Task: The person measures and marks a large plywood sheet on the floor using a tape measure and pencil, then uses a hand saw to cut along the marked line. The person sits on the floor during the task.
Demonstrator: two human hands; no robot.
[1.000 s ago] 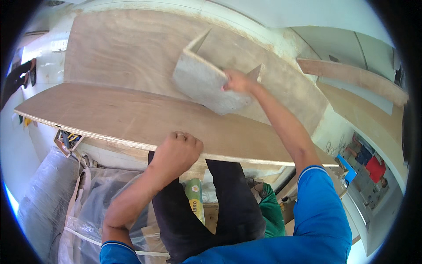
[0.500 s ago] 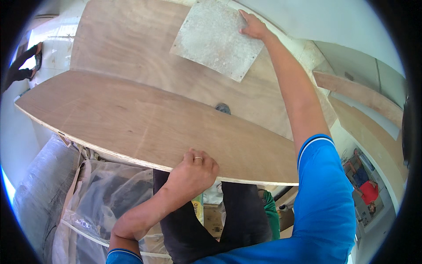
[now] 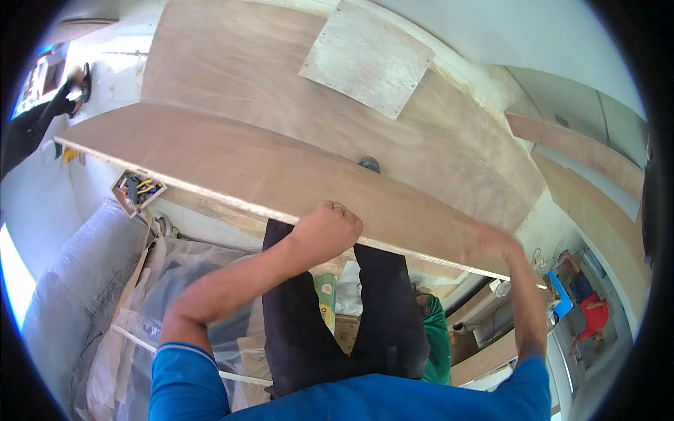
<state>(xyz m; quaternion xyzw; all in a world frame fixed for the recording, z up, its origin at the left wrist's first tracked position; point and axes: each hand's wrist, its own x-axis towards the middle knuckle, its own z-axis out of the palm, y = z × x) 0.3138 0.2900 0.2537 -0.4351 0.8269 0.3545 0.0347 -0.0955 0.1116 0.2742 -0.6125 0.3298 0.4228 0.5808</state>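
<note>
A long plywood board (image 3: 232, 158) stands tilted across the middle, its pale near edge raised in front of my legs. My left hand (image 3: 326, 228) is closed over that edge, fingers curled on the board's upper face. Over the board's right part, near the same edge, my right hand (image 3: 488, 242) is smeared by motion; whether it touches the board I cannot tell. Beyond lies a larger plywood sheet (image 3: 239, 63), with a square grey sheet (image 3: 368, 59) on it. The tip of a dark shoe (image 3: 369, 164) shows past the board's far side.
A tray of hand tools (image 3: 138, 191) sits at left, above a plastic-wrapped bundle (image 3: 91, 274) and clear plastic sheeting (image 3: 203, 274). A person's dark-clothed legs (image 3: 38, 130) show at far left. Another person in red (image 3: 594, 316) is at far right. Green cloth (image 3: 438, 340) is by my leg.
My right hand has left the grey sheet and come back to the board's right part. The board's near edge has tilted up, uncovering the tool tray. My left hand keeps its grip.
</note>
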